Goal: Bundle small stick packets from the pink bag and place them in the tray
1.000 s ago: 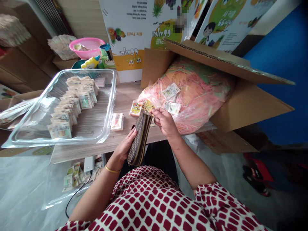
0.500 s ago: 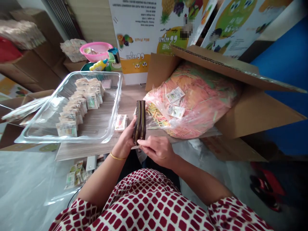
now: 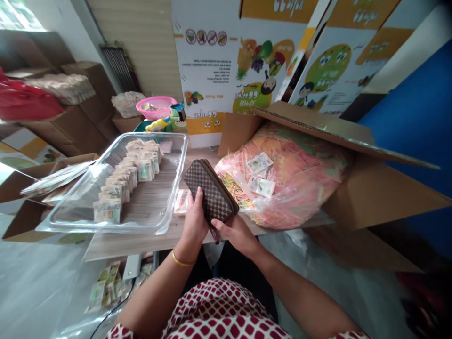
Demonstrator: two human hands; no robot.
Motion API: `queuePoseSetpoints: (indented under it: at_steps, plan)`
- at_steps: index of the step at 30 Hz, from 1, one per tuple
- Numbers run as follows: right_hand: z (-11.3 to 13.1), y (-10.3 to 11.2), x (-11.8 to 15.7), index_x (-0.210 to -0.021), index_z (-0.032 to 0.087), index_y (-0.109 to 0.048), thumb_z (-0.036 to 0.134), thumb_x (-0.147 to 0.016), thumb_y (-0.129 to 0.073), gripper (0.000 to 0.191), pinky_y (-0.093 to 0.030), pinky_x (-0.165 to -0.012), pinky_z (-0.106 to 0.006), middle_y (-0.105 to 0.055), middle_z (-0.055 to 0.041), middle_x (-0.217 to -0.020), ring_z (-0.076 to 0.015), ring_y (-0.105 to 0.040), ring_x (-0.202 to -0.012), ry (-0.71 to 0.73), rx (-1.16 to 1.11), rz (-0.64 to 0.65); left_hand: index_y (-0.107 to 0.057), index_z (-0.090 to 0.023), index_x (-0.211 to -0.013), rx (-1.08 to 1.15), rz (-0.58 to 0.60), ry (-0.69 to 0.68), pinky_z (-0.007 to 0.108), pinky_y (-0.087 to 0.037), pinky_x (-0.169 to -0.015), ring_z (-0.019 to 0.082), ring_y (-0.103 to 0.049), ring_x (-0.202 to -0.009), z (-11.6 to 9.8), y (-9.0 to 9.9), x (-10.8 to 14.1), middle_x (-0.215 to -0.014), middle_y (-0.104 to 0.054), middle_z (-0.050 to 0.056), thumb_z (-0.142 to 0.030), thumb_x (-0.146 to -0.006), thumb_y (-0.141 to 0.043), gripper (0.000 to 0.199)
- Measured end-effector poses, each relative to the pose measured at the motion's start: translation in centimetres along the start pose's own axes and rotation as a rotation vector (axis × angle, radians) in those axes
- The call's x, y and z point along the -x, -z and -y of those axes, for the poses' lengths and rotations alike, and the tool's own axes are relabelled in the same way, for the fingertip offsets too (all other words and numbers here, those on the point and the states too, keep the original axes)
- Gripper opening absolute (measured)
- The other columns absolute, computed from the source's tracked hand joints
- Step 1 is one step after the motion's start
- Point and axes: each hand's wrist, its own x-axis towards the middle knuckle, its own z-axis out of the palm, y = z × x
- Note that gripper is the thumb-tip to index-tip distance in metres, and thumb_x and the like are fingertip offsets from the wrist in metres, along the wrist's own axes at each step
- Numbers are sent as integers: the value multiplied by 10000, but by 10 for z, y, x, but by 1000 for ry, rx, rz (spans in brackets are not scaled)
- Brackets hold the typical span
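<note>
My left hand (image 3: 195, 221) grips a brown checkered zip wallet (image 3: 210, 195) from below, and my right hand (image 3: 235, 235) holds its lower end. The wallet is tilted, with its patterned face up, above the wooden table edge (image 3: 141, 247). To the left stands a clear plastic tray (image 3: 169, 188) holding rows of small packets (image 3: 122, 181). A loose stack of packets (image 3: 181, 201) lies partly hidden behind the wallet. To the right, a clear bag of pink and orange strips (image 3: 282, 181) bulges from a cardboard box (image 3: 353, 197), with a few packets (image 3: 260, 174) lying on it.
Printed fruit posters (image 3: 240, 61) stand behind the table. A pink basin (image 3: 156, 107) and a yellow bottle (image 3: 157, 125) sit at the back. Packets (image 3: 104, 287), a white adapter (image 3: 132, 267) and a cable lie below the table. Cardboard boxes and a red bag (image 3: 24, 101) are at left.
The wallet has turned from upright, zip edge toward me, to tilted with its checkered face showing. My right hand has moved below it. The whole view has shifted as my head moved.
</note>
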Motion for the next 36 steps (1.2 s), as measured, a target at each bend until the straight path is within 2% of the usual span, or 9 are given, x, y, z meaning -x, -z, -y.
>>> queuePoseSetpoints:
  at_steps: [4, 7, 11, 16, 21, 26, 28, 33, 36]
  plan:
    - [24, -1, -38, -1037, 190, -663, 503, -839, -697, 372, -572, -483, -312, -751, -61, -837, -200, -696, -576, -149, -262, -84, -450, -300, -1523, -118, 126, -76, 332, -499, -1067, 228, -629, -1280, -11, 4, 8, -1401, -650, 84, -417, -944, -708, 644]
    - [50, 8, -84, -987, 193, -636, 474, -824, -680, 328, -530, -447, -278, -737, -39, -785, -179, -672, -526, -103, -298, -100, -565, -279, -1445, -227, 163, -159, 341, -472, -1092, 229, -634, -1248, -14, 14, 19, -1317, -684, 73, -442, -925, -725, 568]
    - [70, 16, -163, -937, 220, -593, 442, -837, -670, 256, -513, -472, -266, -682, 4, -708, -181, -671, -528, 87, 74, -269, -717, -239, -1221, -411, 196, -115, 393, -512, -1015, 255, -696, -1041, -5, 32, 34, -1060, -753, 86, -509, -923, -698, 403]
    - [72, 16, -234, -979, 216, -617, 444, -906, -608, 239, -560, -679, -296, -702, -23, -755, -212, -727, -678, 292, 475, -372, -756, -269, -1165, -602, 220, -219, 409, -504, -994, 270, -690, -1016, 2, 63, 41, -1029, -751, 95, -527, -971, -610, 354]
    - [63, 12, -246, -977, 216, -656, 413, -911, -602, 215, -564, -824, -356, -746, -84, -844, -279, -739, -882, 339, 639, -441, -733, -270, -1242, -538, 148, -29, 412, -543, -949, 272, -715, -951, 7, 91, 39, -1001, -760, 90, -641, -918, -623, 504]
    - [43, 10, -236, -899, 201, -657, 461, -935, -545, 285, -545, -613, -370, -643, -38, -578, -248, -667, -510, 54, 543, -419, -737, -262, -1211, -548, 98, 41, 408, -559, -941, 262, -720, -933, 15, 107, 35, -980, -757, 83, -685, -895, -621, 541]
    - [41, 9, -234, -899, 202, -654, 458, -927, -559, 274, -527, -572, -366, -625, -26, -560, -233, -634, -449, 24, 521, -424, -739, -265, -1201, -563, 90, 54, 406, -558, -946, 264, -719, -948, 15, 110, 32, -984, -755, 84, -688, -897, -614, 535]
    - [70, 2, -233, -1027, 205, -650, 490, -936, -584, 306, -530, -607, -363, -655, -31, -662, -209, -633, -477, 272, 557, -459, -743, -304, -1194, -601, 161, 39, 393, -546, -963, 258, -707, -966, 15, 110, 27, -989, -752, 75, -653, -911, -616, 466]
    - [100, -12, -254, -1149, 201, -626, 550, -967, -548, 401, -544, -657, -363, -687, -54, -779, -217, -672, -565, 397, 510, -396, -728, -285, -1215, -534, 181, 23, 385, -551, -919, 247, -695, -897, 20, 107, 26, -936, -739, 78, -653, -930, -585, 487]
